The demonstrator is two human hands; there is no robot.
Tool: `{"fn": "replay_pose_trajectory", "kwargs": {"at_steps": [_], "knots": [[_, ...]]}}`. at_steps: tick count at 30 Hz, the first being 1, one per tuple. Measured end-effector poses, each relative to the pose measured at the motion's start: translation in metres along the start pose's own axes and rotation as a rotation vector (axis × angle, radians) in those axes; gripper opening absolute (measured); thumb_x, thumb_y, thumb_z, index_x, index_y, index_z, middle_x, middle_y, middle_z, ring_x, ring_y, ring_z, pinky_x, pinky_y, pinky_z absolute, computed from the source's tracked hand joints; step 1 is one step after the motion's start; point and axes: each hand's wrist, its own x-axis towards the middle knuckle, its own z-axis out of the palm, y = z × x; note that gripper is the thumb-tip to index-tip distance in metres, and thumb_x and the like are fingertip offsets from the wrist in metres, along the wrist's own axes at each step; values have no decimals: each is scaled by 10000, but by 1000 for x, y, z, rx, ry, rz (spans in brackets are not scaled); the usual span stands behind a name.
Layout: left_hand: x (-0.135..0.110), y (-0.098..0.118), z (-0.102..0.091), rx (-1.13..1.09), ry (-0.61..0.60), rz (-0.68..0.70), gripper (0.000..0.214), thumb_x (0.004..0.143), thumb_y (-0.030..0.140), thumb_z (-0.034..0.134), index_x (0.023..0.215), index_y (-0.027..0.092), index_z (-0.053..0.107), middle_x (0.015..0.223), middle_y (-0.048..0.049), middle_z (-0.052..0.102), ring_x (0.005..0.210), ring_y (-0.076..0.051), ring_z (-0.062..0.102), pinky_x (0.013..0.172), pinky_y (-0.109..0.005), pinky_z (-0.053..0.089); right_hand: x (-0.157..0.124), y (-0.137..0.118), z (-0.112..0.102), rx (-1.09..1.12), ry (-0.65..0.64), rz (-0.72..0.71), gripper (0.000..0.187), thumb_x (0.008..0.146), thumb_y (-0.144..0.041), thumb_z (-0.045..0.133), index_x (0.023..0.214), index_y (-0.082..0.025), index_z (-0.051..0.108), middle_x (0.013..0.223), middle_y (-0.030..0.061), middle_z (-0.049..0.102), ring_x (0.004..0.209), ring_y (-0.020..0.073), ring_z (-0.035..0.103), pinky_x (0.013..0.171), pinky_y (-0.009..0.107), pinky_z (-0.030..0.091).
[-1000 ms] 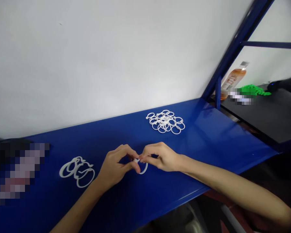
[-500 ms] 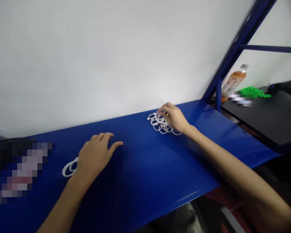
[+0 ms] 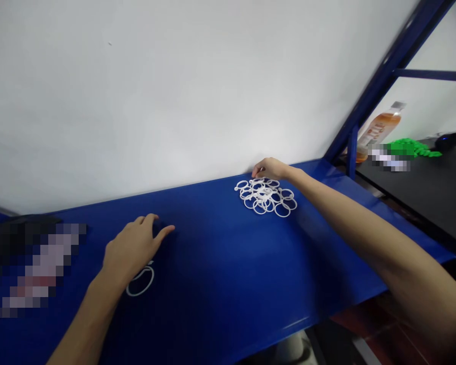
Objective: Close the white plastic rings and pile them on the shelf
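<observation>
My left hand (image 3: pixel 131 248) hovers over the blue shelf (image 3: pixel 213 274), its thumb spread away from the fingers and nothing in its grasp. Partly hidden beneath its wrist lies a white ring (image 3: pixel 152 279). Farther right, a loose heap of thin white rings (image 3: pixel 264 197), some with small knobs, lies near the wall. At the back edge of this heap is my right hand (image 3: pixel 271 168). Its fingers are bent down and drawn together in a pinch; whatever is between the fingertips, if anything, cannot be made out.
A white wall (image 3: pixel 175 101) rises behind the shelf. Dark bundled material (image 3: pixel 19 233) and a blurred-out packet (image 3: pixel 49 263) lie at the left. Beyond the blue post (image 3: pixel 351 152), a black table (image 3: pixel 421 192) carries a drink bottle (image 3: pixel 382 129) and green pieces (image 3: pixel 414 147).
My right hand has moved from over the ring heap to its back edge, uncovering more rings. My left hand has shifted left and slightly down; the ring near it now shows on its right side.
</observation>
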Motion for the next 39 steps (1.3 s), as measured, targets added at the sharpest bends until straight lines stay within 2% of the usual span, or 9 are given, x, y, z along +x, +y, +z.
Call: {"fn": "replay_pose_trajectory", "kwargs": {"at_steps": [4, 8, 11, 14, 19, 25, 29, 36, 39], "knots": [[0, 10, 7, -184, 45, 210, 496, 916, 616, 427, 1171, 236, 618, 1213, -88, 667, 1092, -295, 633, 893, -427, 507, -1, -3, 1, -56, 28, -10, 219, 802, -111, 609, 927, -169, 779, 919, 53, 771, 844, 180, 693, 781, 290, 515], [-4, 19, 3, -364, 29, 416, 362, 931, 485, 454, 1139, 258, 647, 1180, -40, 679, 949, -200, 663, 848, -332, 521, -6, -10, 3, -108, 111, -9, 222, 836, -122, 596, 970, -153, 769, 958, 80, 760, 876, 195, 680, 823, 315, 500], [-4, 16, -4, -376, 68, 429, 338, 921, 322, 398, 1131, 257, 654, 1171, -36, 684, 908, -182, 662, 828, -319, 526, -11, -18, 4, -150, 180, -21, 239, 875, -137, 560, 1006, -141, 759, 1004, 106, 744, 932, 220, 659, 880, 359, 484], [0, 2, -5, -278, 114, 413, 423, 836, 221, 397, 1171, 255, 654, 1210, -48, 676, 1061, -229, 629, 935, -378, 503, -22, -34, 6, -226, 308, -107, 243, 926, -174, 526, 1033, -143, 742, 1043, 115, 723, 1020, 245, 617, 935, 400, 466], [10, -14, 7, -159, 6, 406, 402, 860, 309, 426, 1174, 255, 670, 1225, -56, 674, 1095, -264, 625, 972, -425, 486, -66, -84, 26, -233, 453, -319, 224, 989, -251, 500, 1048, -196, 709, 1017, 85, 698, 984, 250, 565, 871, 413, 482], [11, -6, 11, -203, -35, 374, 333, 898, 423, 462, 1069, 237, 677, 1019, -51, 712, 945, -229, 665, 844, -361, 499, -120, -131, 86, -263, 268, -568, 256, 1030, -250, 449, 1097, -158, 678, 1037, 106, 676, 954, 219, 570, 885, 373, 485], [6, -1, 4, -200, 4, 391, 335, 934, 434, 435, 1034, 242, 691, 1068, -44, 713, 980, -225, 660, 873, -365, 486, -131, -138, 119, -217, 175, -583, 253, 1028, -254, 474, 1132, -140, 674, 1056, 107, 676, 976, 208, 590, 908, 358, 503], [-14, 22, -14, -209, 325, 435, 307, 949, 385, 438, 1019, 247, 703, 1046, -46, 718, 962, -237, 653, 881, -392, 484, -134, -139, 125, -85, 148, -542, 256, 1026, -264, 490, 1217, -159, 625, 1094, 98, 669, 1003, 208, 614, 929, 379, 520], [-29, 45, -16, -430, 303, 446, 245, 930, 394, 494, 974, 256, 692, 930, -1, 716, 785, -161, 646, 746, -293, 494, -140, -143, 122, 16, 185, -523, 350, 1022, -313, 505, 1341, -171, 521, 1190, 120, 627, 1067, 218, 609, 911, 380, 538]]}}
